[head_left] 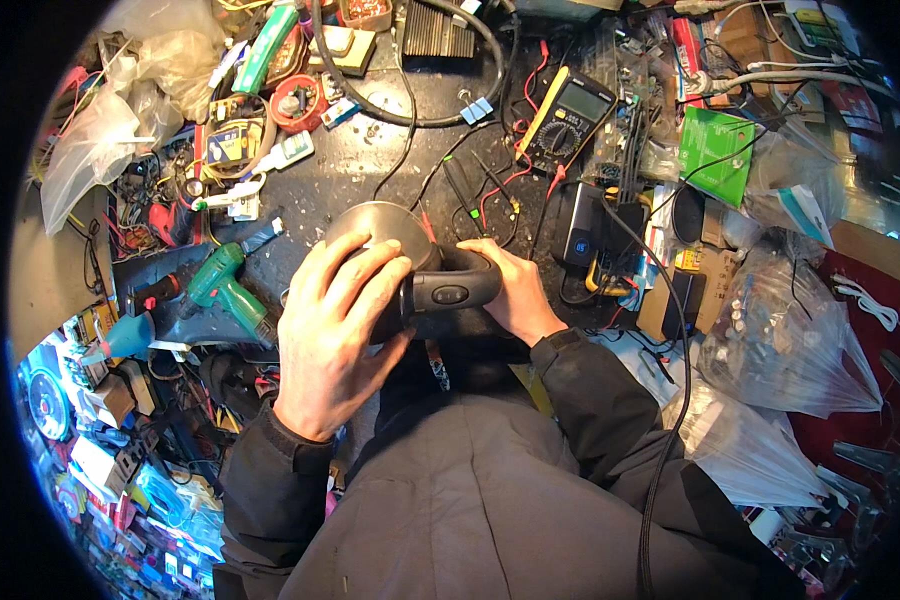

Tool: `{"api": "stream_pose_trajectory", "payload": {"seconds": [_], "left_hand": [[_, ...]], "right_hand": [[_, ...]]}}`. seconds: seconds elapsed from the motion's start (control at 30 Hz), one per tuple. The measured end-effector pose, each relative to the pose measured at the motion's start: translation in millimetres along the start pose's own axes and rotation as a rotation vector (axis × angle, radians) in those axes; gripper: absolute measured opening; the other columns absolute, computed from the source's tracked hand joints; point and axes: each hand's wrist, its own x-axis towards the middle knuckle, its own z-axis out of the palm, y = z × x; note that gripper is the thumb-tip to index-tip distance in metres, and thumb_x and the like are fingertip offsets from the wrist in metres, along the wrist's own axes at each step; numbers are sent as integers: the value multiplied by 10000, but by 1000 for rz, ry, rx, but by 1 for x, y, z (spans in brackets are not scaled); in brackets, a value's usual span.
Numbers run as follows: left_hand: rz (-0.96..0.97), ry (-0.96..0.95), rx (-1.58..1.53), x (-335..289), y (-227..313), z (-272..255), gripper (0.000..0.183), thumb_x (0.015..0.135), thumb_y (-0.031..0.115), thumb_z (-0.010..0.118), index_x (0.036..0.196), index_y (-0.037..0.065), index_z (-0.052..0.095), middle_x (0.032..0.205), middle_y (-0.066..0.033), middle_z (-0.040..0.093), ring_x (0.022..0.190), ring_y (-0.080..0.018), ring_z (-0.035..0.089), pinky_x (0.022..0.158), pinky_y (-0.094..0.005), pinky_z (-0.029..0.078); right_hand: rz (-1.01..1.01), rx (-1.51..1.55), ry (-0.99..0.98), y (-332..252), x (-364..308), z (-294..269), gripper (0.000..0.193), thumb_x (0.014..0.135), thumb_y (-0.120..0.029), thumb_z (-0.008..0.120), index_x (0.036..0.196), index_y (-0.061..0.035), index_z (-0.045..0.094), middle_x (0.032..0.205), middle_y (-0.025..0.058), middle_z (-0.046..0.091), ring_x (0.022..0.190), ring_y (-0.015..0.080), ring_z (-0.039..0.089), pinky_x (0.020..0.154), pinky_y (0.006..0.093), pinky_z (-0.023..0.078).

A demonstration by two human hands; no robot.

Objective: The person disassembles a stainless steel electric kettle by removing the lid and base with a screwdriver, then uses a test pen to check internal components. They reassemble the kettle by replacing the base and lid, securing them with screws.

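Between my hands, over the front edge of the dark bench, is what looks like an electric kettle with a round metal body (381, 222) and a thick black handle (457, 290) carrying an oval button panel. My left hand (345, 300) lies over the body, fingers curved across the metal and thumb below. At the handle's far right end, my right hand (510, 290) is closed around it, its fingers partly hidden. The kettle's underside is out of sight. Just left of it rests a green glue gun (220, 285).
A yellow-black multimeter (567, 118) with red and black leads sits at the back right. Beside it are a black powered device (582, 232) and a green box (716, 155). A black cable (682, 400) hangs past my right arm. Parts and plastic bags (780, 330) crowd both sides.
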Motion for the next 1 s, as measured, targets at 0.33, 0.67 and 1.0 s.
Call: {"api": "stream_pose_trajectory", "payload": {"seconds": [0.33,0.67,1.0], "left_hand": [[-21,78,39,-5,4,4,739,716,65,969,1425,50,763,1474,-149,741,1454,-403,652,1243,-542,514],[-92,121,36,-5,-1,-3,776,751,91,966,1483,54,711,1540,-153,699,1505,-396,597,1271,-533,460],[-360,590,-201,-120,-7,16,218,930,33,916,1099,26,779,1139,-120,804,1103,-325,754,1021,-450,596]], "right_hand": [[4,75,18,0,9,14,500,924,-3,881,1399,-35,729,1314,158,818,1182,356,832,992,405,664],[-20,147,-85,-5,42,9,674,843,158,784,1469,-85,719,1343,170,827,1261,348,816,1033,416,643],[182,-30,12,-2,4,-16,220,1052,-4,691,1234,3,815,1025,165,860,930,246,848,838,376,638]]}}
